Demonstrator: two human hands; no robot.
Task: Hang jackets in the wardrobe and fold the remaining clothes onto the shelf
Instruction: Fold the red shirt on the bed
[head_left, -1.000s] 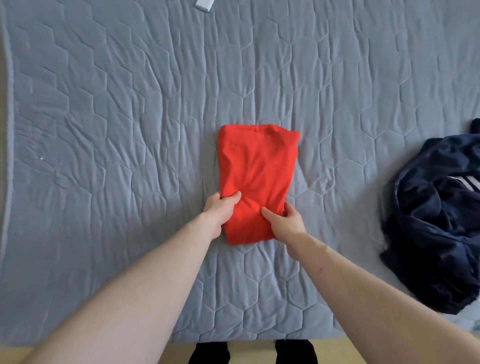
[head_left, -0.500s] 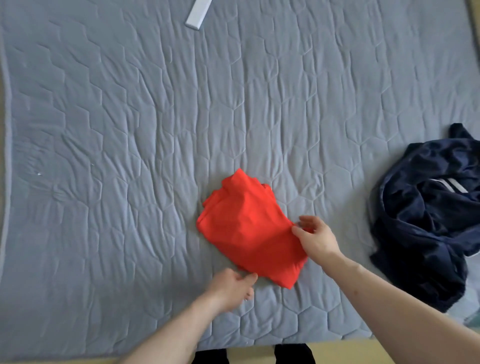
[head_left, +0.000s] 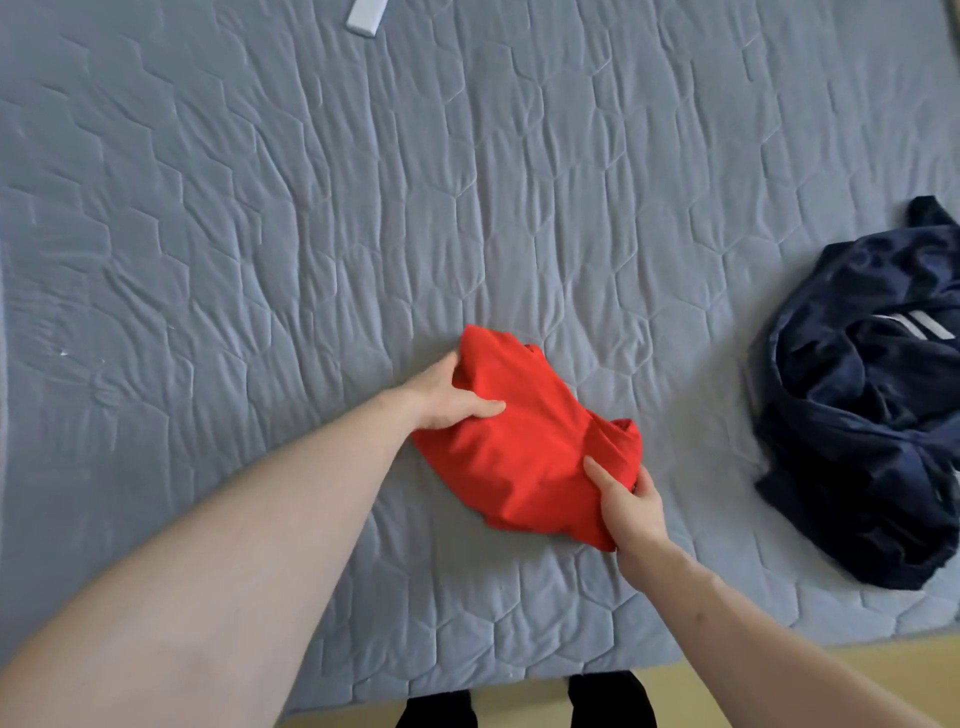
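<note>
Folded red cotton garment (head_left: 524, 452) lies on grey quilted bedcover (head_left: 311, 234), near its front edge. Crumpled navy jacket (head_left: 867, 431) well apart, right. Left hand (head_left: 447, 397) grips garment's far-left edge; right hand (head_left: 631, 506) pinches near-right corner, apparently lifting it. White strip (head_left: 366, 15) at top, unidentifiable.

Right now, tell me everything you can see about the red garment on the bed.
The red garment is a plain bright red-orange cloth, folded into a compact bundle lying slantwise on the grey quilted bedcover. Its right end is bunched. The left hand grips its upper left edge, thumb on top; the right hand pinches its lower right corner. No print or label shows.
</note>
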